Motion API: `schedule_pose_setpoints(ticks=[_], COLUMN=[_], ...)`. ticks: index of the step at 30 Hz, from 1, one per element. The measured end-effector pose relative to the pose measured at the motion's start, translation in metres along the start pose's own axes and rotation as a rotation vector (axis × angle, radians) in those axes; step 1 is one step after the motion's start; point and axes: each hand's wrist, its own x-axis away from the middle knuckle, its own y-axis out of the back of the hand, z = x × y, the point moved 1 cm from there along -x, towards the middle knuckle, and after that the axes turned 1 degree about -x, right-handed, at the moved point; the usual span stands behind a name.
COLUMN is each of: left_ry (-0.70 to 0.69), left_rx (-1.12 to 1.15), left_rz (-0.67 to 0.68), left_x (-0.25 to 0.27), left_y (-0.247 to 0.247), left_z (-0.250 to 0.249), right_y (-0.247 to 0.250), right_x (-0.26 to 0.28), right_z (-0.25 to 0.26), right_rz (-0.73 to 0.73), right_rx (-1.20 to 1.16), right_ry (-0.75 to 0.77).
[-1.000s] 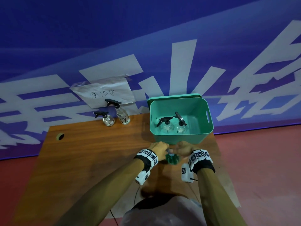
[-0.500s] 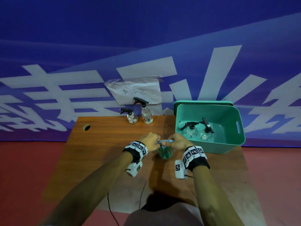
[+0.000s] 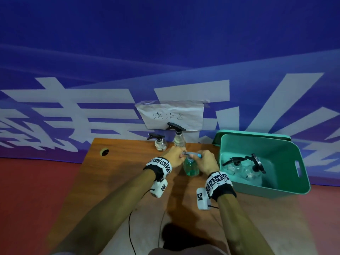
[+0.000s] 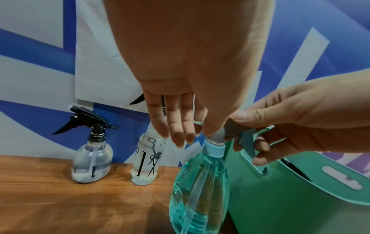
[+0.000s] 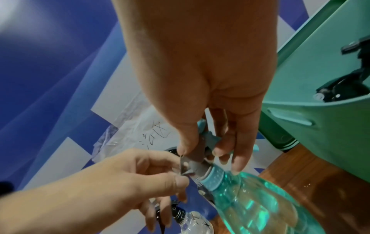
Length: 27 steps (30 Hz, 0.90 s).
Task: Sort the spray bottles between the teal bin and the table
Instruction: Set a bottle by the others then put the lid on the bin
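A teal-tinted spray bottle (image 3: 191,167) with a grey head stands upright over the wooden table (image 3: 119,181), left of the teal bin (image 3: 287,188). My left hand (image 3: 174,156) pinches the back end of its head (image 5: 192,166) between thumb and forefinger. My right hand (image 3: 205,161) grips the head from the other side, thumb on top and fingers round the trigger (image 4: 247,142). Whether the bottle's base touches the table is hidden. Two clear bottles with black triggers (image 3: 160,143) (image 3: 179,138) stand at the table's back edge. Two more (image 3: 233,164) (image 3: 254,166) lie in the bin.
A paper sign (image 3: 172,115) is taped to the blue banner behind the clear bottles. The bin's lid (image 3: 252,134) leans behind the bin. A cable hole (image 3: 105,152) sits at the table's back left, and thin cables (image 3: 130,227) hang near the front edge.
Both hands have carried the teal bottle from in front of the bin to its left, closer to the two clear bottles at the back. The grip on the head is unchanged.
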Motion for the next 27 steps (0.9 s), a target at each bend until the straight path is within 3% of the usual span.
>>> schedule_pose_setpoints(ticks=[3, 6, 12, 14, 18, 27], left_ry=[-0.041, 0.001, 0.378, 0.429, 0.443, 0.399], left_rx=[0.033, 0.079, 0.047, 0.060, 0.214, 0.250], left_rz=[0.036, 0.047, -0.096, -0.098, -0.067, -0.084], left_x=[-0.023, -0.048, -0.087, -0.096, -0.111, -0.128], left_y=[0.000, -0.006, -0.015, -0.017, -0.024, -0.035], left_z=[0.008, 0.019, 0.052, 0.063, 0.077, 0.084], right_y=[-0.004, -0.010, -0.020, -0.022, -0.025, -0.019], right_x=[-0.020, -0.041, -0.080, -0.088, -0.100, -0.123], right_z=[0.003, 0.003, -0.003, -0.003, 0.000, -0.002], right_rz=[-0.062, -0.116, -0.160, -0.173, -0.196, -0.217], right_rx=[-0.020, -0.046, -0.121, -0.138, -0.213, -0.204], right_ry=[-0.064, -0.132, -0.214, -0.220, -0.237, -0.162])
